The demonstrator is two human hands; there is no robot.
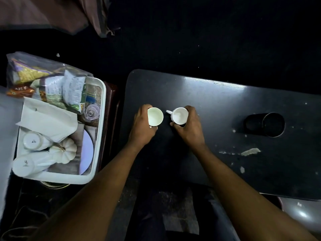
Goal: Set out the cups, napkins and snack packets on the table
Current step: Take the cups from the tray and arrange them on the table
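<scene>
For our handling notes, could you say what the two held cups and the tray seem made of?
The left cup and right cup: probably glazed ceramic, white with a smooth, faint sheen. The tray: likely plastic, white, matte, rounded moulded rim.

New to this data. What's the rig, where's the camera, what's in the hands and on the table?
No robot here: a person works with bare hands, and the single picture comes from a wide-angle camera worn on the head, looking down. The left hand grips one white cup; the right hand grips a second white cup, its handle pointing toward the first. Both are over the black table; whether they touch it I cannot tell. A black cylinder lies on its side farther right. Beside the table, a white tub holds snack packets, napkins and more cups.
</scene>
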